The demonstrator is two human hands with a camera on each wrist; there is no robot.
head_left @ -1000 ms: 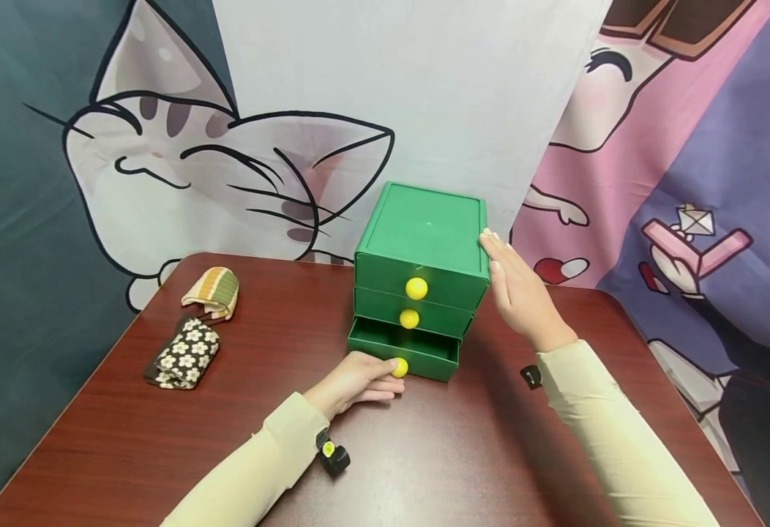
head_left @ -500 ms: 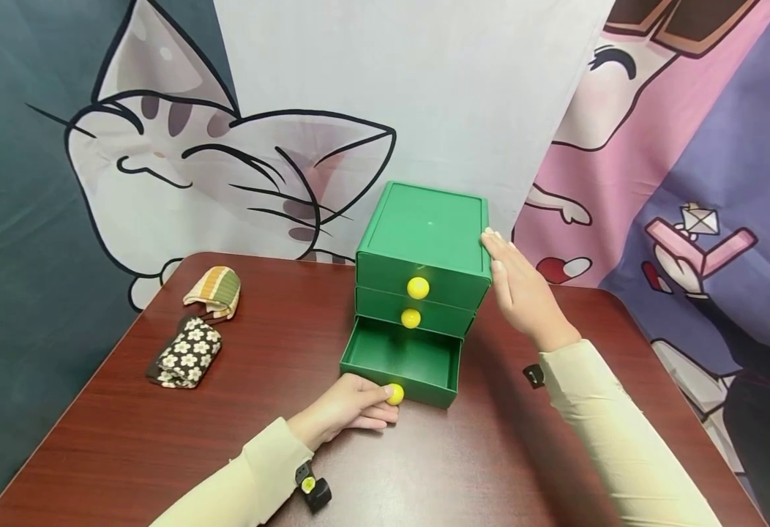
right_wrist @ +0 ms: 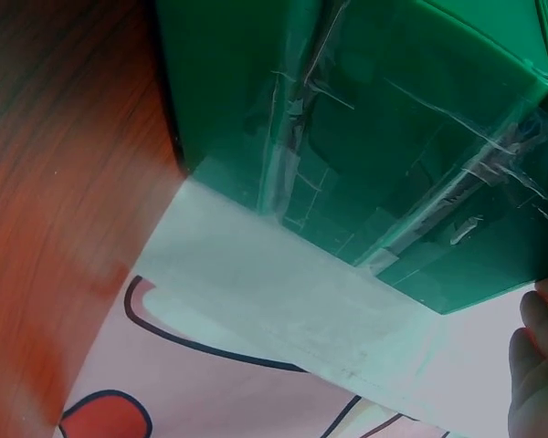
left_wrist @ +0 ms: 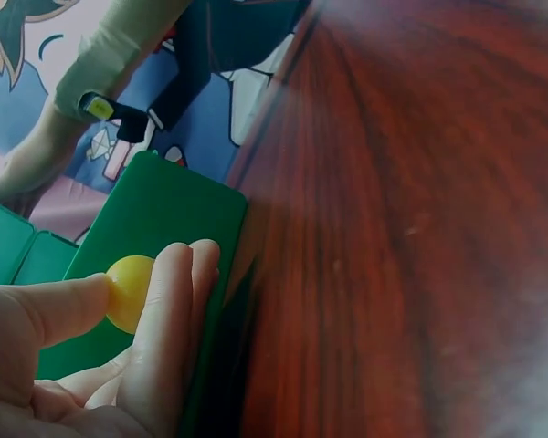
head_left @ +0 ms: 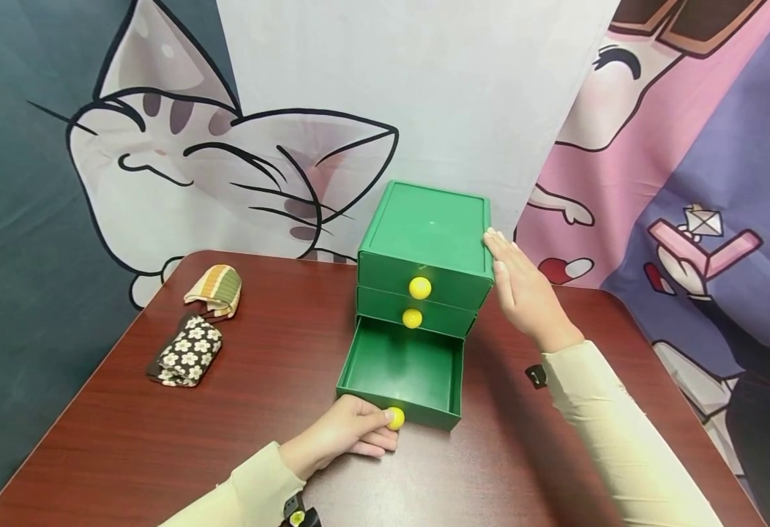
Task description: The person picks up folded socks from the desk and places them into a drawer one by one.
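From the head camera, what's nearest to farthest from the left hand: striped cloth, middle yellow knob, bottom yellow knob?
From the left hand:
1. Bottom yellow knob: pinched in that hand.
2. Middle yellow knob: above and behind.
3. Striped cloth: off left, toward the back.

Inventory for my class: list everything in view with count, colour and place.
Table: 1, reddish brown, foreground
Drawer unit: 1, green, table's back
Drawers: 3, green, bottom one open
Knobs: 3, yellow, drawer fronts
Striped cloth: 1, orange, green, cream, table's left
Flowered cloth: 1, black and white, table's left
Backdrop: count unclear, multicoloured, behind table
Wrist devices: 2, black, wrists
Sleeves: 2, cream, arms
Left hand: 1, bare, pinching bottom knob
Right hand: 1, bare, at unit's right side
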